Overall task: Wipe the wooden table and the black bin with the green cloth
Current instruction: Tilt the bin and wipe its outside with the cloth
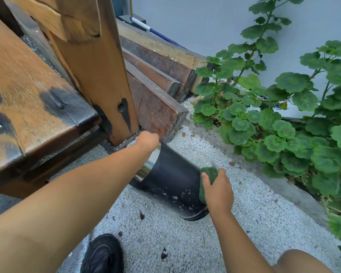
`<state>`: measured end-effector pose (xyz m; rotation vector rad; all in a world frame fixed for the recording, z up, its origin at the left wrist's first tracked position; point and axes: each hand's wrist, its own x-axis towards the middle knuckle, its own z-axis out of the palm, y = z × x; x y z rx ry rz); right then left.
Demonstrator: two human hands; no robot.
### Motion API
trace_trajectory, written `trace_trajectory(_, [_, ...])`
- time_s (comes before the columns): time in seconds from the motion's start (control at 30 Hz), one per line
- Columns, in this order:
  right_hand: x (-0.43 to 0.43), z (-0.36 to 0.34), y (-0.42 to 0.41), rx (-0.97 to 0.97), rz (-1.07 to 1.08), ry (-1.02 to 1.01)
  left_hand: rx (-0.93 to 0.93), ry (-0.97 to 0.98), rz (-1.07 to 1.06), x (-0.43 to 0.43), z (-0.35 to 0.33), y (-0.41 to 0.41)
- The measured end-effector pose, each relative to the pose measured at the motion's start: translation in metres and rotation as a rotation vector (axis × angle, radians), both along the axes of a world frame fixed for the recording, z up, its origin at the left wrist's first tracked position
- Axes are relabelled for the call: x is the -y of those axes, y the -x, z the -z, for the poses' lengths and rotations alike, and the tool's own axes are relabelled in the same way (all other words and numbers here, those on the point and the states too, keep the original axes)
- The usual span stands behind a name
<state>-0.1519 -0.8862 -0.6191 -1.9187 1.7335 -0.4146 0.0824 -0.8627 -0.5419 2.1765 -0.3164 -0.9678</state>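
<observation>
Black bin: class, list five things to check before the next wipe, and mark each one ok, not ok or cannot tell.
1. Green cloth gripped in the right hand: ok.
2. Cloth lying against the side of the black bin: ok.
3. Left hand holding the bin at its shiny rim: cannot tell, the fingers are hidden.
4. Bin side clean: not ok, pale specks remain near the base.
5. Bin resting steadily on the gravel: cannot tell, it lies tilted on its side.
</observation>
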Motion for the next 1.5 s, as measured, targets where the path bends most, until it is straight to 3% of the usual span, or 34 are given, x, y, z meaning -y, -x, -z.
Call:
trace_trajectory(0.13, [-0.003,0.006,0.007,0.049,0.057,-0.055,-0.038,0.107,0.032,-0.008,-0.008,0.012])
trace_trajectory(0.23, [-0.007,0.013,0.014,0.119,0.089,-0.097,-0.097,0.131,0.235,-0.021,-0.006,0.014])
trace_trajectory(0.33, [-0.012,0.019,0.022,0.206,0.139,-0.165,-0.141,0.03,0.466,-0.036,-0.007,0.005])
trace_trajectory(0.43, [-0.018,0.024,0.028,0.268,0.157,-0.198,-0.335,-0.182,0.668,-0.045,-0.024,0.0])
trace_trajectory(0.53, [-0.025,0.021,0.025,0.305,0.13,-0.204,-0.24,-0.332,0.772,-0.047,-0.04,-0.005])
trace_trajectory(0.7, [-0.011,0.006,0.017,0.272,0.099,-0.225,-0.234,-0.128,0.641,-0.053,-0.05,-0.017])
trace_trajectory(0.9, [0.059,-0.018,-0.003,0.061,-0.079,-0.366,-0.293,0.233,0.441,-0.06,-0.037,-0.016])
trace_trajectory(1.03, [0.077,-0.014,-0.017,0.047,-0.082,-0.429,-0.24,0.165,0.459,-0.069,-0.012,-0.001])
trace_trajectory(1.17, [0.068,-0.02,-0.024,-0.026,-0.03,-0.237,-0.171,0.16,0.431,-0.059,-0.008,0.005])
trace_trajectory(1.27, [0.059,-0.043,-0.03,0.115,-0.032,-0.087,-0.134,0.126,0.429,-0.044,-0.012,0.012])
trace_trajectory(1.37, [0.047,-0.076,-0.043,0.284,-0.102,0.012,0.03,0.048,0.385,-0.023,-0.016,0.02])
trace_trajectory(1.5, [0.028,-0.093,-0.073,0.351,-0.191,-0.027,0.021,0.03,0.287,-0.011,-0.005,0.023])
